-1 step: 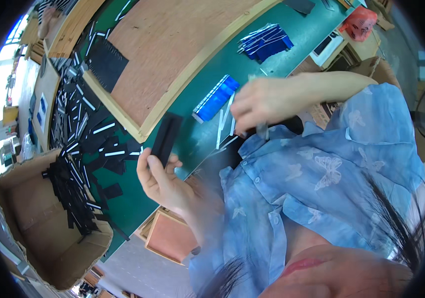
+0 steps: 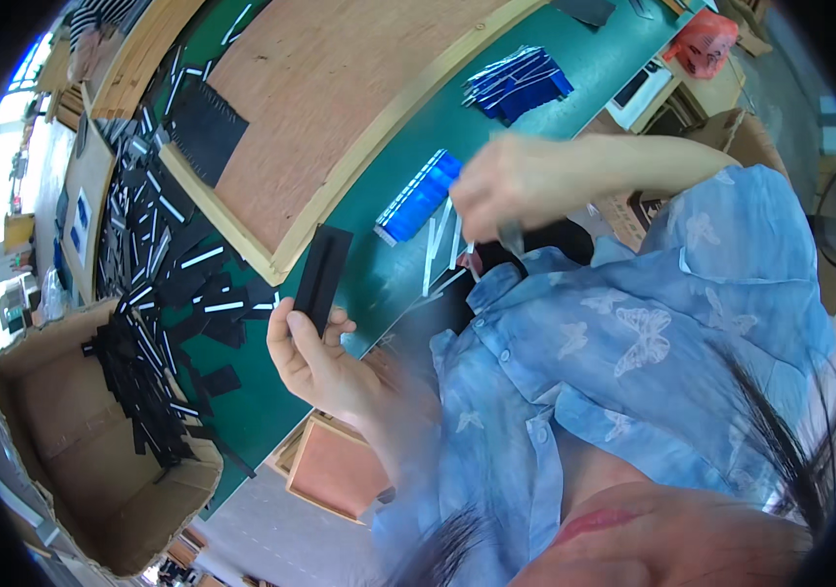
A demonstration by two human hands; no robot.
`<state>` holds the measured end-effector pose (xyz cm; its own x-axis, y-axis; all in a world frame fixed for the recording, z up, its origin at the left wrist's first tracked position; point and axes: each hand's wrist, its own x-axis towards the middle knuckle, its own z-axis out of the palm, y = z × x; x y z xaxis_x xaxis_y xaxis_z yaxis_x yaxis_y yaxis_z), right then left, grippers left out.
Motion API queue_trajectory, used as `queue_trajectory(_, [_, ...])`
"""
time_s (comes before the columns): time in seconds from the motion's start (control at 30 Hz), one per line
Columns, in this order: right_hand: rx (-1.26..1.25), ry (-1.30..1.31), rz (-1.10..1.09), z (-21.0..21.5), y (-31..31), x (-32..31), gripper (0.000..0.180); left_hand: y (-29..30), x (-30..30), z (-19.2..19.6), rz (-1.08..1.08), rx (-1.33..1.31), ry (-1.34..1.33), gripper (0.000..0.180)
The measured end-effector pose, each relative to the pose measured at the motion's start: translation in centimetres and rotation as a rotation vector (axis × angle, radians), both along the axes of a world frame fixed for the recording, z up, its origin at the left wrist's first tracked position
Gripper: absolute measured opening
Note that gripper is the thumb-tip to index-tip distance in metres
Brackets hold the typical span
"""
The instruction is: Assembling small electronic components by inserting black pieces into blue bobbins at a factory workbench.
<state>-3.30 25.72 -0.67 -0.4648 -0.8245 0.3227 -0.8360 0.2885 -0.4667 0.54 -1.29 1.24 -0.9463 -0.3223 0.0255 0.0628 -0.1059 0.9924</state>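
Your left hand (image 2: 328, 374) grips the lower end of a black strip (image 2: 322, 274) between thumb and fingers; the strip points to 12 o'clock from that hand, above the worktop (image 2: 254, 411). Your right hand (image 2: 504, 186), at 1 o'clock from the view centre, is curled; blur prevents telling whether it grips anything. A blue bundle (image 2: 418, 201) lies at its 9 o'clock, a blue stack (image 2: 518, 86) at its 12 o'clock.

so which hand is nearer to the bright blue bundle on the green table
Right. The right hand is just right of the bright blue bundle in the picture; the left hand, holding a black piece, is farther off, below and left.
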Motion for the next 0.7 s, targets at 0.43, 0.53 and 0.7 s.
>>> queue_trajectory(0.43, [-0.031,0.002,-0.412,-0.6,2.3,-2.6,0.03,0.6,-0.6,-1.5,-0.052,-0.007,-0.034,0.04])
queue_trajectory(0.53, [-0.042,0.275,-0.314,1.1,2.1,-1.8,0.033,0.1,-0.9,-1.9,-0.096,0.026,-0.049,0.045])
queue_trajectory(0.7, [-0.134,0.411,-0.204,3.1,1.5,-0.7,0.035,1.8,-1.1,-1.5,-0.14,0.084,-0.134,0.054])
